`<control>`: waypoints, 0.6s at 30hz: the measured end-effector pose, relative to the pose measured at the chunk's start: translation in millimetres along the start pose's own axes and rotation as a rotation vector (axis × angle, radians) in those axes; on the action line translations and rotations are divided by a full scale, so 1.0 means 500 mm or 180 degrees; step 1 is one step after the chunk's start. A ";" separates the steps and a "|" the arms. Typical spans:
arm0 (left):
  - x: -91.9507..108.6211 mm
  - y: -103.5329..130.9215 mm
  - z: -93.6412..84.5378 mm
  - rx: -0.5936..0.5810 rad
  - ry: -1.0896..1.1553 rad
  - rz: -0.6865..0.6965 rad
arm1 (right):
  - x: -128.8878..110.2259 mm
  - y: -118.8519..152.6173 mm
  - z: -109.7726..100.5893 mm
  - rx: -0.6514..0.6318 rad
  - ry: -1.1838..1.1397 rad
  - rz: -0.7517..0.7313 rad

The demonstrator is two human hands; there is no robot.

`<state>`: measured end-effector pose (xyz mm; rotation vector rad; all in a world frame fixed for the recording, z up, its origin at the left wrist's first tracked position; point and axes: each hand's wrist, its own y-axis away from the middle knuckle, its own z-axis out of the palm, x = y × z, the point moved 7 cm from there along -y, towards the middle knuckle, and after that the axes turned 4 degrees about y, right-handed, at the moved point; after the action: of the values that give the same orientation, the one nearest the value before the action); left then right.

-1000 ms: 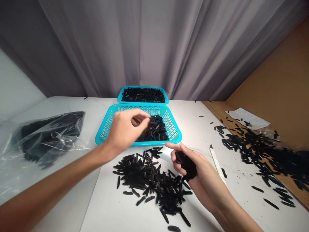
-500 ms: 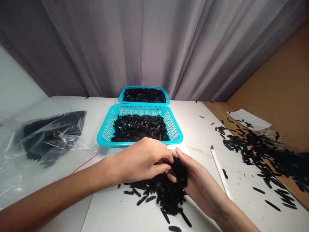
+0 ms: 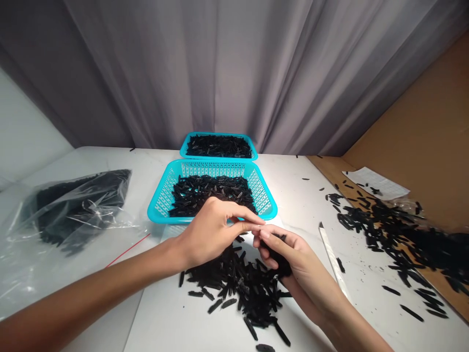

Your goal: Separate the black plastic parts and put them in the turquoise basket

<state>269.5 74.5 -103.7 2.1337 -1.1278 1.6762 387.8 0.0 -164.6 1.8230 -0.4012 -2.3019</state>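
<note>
My right hand (image 3: 298, 254) is curled around a bunch of short black strips (image 3: 277, 252), palm turned toward the left. My left hand (image 3: 214, 230) has thumb and index finger pinched together, their tips meeting the right thumb and fingertips. Whatever lies between those tips is too small to make out. Under both hands a loose pile of black strips (image 3: 227, 278) is spread on a white board (image 3: 161, 318). Just beyond the left hand stands a turquoise basket (image 3: 269, 212), partly filled with similar strips.
A second turquoise basket (image 3: 182, 152) of strips stands behind, by the grey curtain (image 3: 234, 63). On the left lies a clear plastic bag (image 3: 84, 210) of black strips. To the right are a white-handled blade (image 3: 331, 259), scattered strips (image 3: 388, 234) and a brown board (image 3: 414, 132).
My left fingers have come out of the right hand's bunch and now pinch at the right fingertips. The right hand has closed more around the strips, uncovering the pile below.
</note>
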 end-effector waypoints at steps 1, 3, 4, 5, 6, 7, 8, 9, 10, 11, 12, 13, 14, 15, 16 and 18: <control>0.002 0.001 0.002 -0.0025 -0.0031 0.0061 | -0.001 0.000 -0.002 0.0033 -0.0059 -0.0029; 0.003 0.001 0.005 -0.0079 -0.0074 0.0098 | -0.005 -0.001 -0.007 0.0110 -0.0099 -0.0116; 0.003 0.001 0.004 -0.0073 -0.0105 0.0085 | -0.007 -0.001 -0.009 0.0150 -0.0088 -0.0161; 0.003 0.001 0.000 -0.0036 -0.0161 0.0078 | -0.010 -0.001 -0.012 0.0192 -0.0071 -0.0207; 0.006 0.000 -0.005 0.0026 -0.0238 0.0105 | -0.012 -0.001 -0.015 0.0233 -0.0047 -0.0250; 0.009 -0.001 -0.011 0.0091 -0.0326 0.0171 | -0.015 -0.001 -0.018 0.0273 -0.0015 -0.0292; 0.014 -0.002 -0.016 0.0138 -0.0410 0.0268 | -0.018 -0.001 -0.020 0.0312 0.0020 -0.0341; 0.020 -0.002 -0.019 0.0163 -0.0485 0.0386 | -0.020 0.000 -0.022 0.0347 0.0055 -0.0396; 0.025 -0.003 -0.020 0.0164 -0.0542 0.0498 | -0.023 0.000 -0.024 0.0371 0.0092 -0.0443; 0.028 -0.003 -0.021 0.0151 -0.0584 0.0580 | -0.024 0.000 -0.025 0.0388 0.0131 -0.0478; 0.030 -0.004 -0.021 0.0132 -0.0613 0.0631 | -0.025 0.001 -0.025 0.0396 0.0169 -0.0502; 0.030 -0.005 -0.020 0.0116 -0.0640 0.0654 | -0.025 0.001 -0.025 0.0393 0.0200 -0.0516; 0.030 -0.005 -0.020 0.0113 -0.0669 0.0662 | -0.024 0.001 -0.024 0.0388 0.0221 -0.0519; 0.030 -0.005 -0.020 0.0116 -0.0697 0.0658 | -0.024 0.002 -0.024 0.0379 0.0228 -0.0526; 0.029 -0.005 -0.019 0.0120 -0.0722 0.0639 | -0.023 0.002 -0.023 0.0369 0.0224 -0.0535; 0.027 -0.006 -0.019 0.0118 -0.0745 0.0589 | -0.024 0.003 -0.023 0.0351 0.0203 -0.0557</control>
<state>265.3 76.0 -87.7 2.3621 -1.4086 1.5593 401.8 0.8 -155.6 2.0544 -0.3801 -2.3691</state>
